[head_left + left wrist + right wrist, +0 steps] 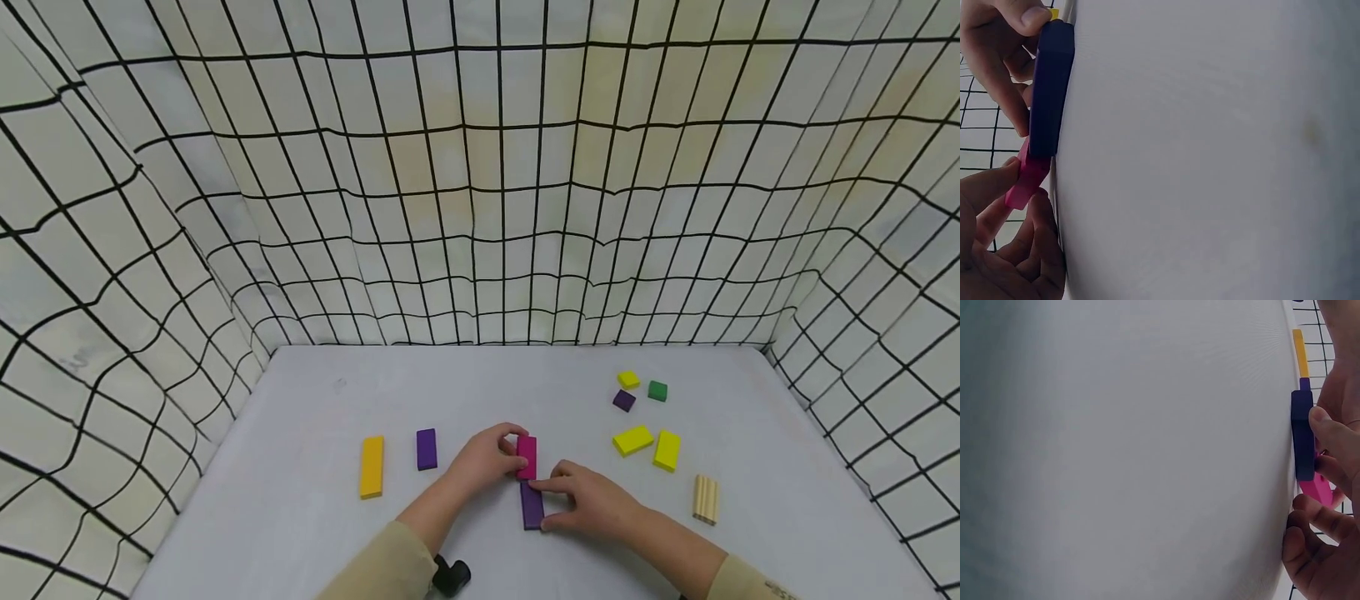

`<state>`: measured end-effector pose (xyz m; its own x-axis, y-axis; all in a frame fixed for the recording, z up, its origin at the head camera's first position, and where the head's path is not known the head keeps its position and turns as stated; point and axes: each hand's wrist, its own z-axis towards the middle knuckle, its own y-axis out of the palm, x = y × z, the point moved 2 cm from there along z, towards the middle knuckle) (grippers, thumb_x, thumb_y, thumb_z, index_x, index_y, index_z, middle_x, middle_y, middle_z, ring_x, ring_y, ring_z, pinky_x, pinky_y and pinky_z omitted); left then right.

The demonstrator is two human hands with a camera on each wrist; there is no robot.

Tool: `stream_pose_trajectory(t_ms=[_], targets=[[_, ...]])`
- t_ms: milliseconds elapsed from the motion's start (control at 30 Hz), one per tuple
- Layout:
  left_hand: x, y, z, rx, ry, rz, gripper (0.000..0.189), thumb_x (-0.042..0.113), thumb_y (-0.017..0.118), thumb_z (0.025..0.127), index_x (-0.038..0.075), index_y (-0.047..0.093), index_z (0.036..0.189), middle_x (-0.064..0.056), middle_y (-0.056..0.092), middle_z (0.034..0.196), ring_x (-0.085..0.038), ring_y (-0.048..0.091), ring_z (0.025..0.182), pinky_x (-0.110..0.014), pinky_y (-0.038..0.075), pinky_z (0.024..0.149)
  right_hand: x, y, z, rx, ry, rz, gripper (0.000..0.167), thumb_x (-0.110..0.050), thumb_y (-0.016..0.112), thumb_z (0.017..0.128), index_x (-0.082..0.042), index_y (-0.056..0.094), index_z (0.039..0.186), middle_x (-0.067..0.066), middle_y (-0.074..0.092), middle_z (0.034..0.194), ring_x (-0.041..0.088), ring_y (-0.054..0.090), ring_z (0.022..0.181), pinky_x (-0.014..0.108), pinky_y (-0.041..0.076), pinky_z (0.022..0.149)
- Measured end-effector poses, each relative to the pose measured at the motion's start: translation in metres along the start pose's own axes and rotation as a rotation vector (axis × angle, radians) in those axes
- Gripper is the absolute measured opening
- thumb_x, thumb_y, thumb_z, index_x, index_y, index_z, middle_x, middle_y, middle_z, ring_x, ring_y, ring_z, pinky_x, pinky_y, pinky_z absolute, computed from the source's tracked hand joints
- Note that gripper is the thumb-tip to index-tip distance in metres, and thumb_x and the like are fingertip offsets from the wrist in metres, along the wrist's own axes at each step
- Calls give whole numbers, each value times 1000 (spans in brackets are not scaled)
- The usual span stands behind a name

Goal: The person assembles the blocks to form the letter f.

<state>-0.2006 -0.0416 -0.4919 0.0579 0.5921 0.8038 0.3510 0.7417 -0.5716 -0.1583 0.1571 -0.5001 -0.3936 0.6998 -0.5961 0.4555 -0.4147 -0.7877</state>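
My left hand (486, 457) pinches a small pink block (528, 457) between thumb and fingers. The pink block stands end to end with a dark purple block (532, 508), which lies on the near side of it. From the right, my right hand (596, 500) holds the purple block, with its thumb by the near end and the index finger where the two blocks meet. In the left wrist view the purple block (1052, 87) partly covers the pink block (1027, 178) behind it.
To the left on the white table (300, 542) lie an orange block (372, 467) and another purple block (427, 449). At right are yellow blocks (667, 451), a small green block (657, 391), a small dark purple block (624, 401) and a ribbed wooden block (706, 499). Black netting (498, 127) surrounds the table.
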Motion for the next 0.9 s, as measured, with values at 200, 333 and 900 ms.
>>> stream_pose_trajectory(t_ms=[200, 333, 900], targets=[[-1, 2, 1, -6, 11, 57, 37, 20, 75, 88, 17, 64, 124, -1, 65, 93, -17, 57, 82, -41, 50, 76, 1, 1, 0, 14, -13, -4, 53, -45, 78, 83, -28, 67, 131, -10, 54, 101, 5, 47, 78, 20, 45, 67], [-1, 2, 1, -13, 31, 96, 37, 21, 75, 88, 17, 64, 123, 1, 63, 89, -16, 56, 79, -40, 49, 74, 0, 1, 0, 23, -11, 4, 52, -45, 78, 83, -27, 67, 131, -11, 54, 101, 5, 46, 77, 20, 45, 66], [3, 2, 5, -63, -3, 183, 35, 25, 75, 88, 16, 65, 120, -1, 55, 79, -16, 50, 72, -33, 40, 63, -2, 0, -1, 10, 18, -4, 54, -45, 79, 82, -29, 66, 132, -10, 54, 101, 5, 46, 78, 21, 46, 67]])
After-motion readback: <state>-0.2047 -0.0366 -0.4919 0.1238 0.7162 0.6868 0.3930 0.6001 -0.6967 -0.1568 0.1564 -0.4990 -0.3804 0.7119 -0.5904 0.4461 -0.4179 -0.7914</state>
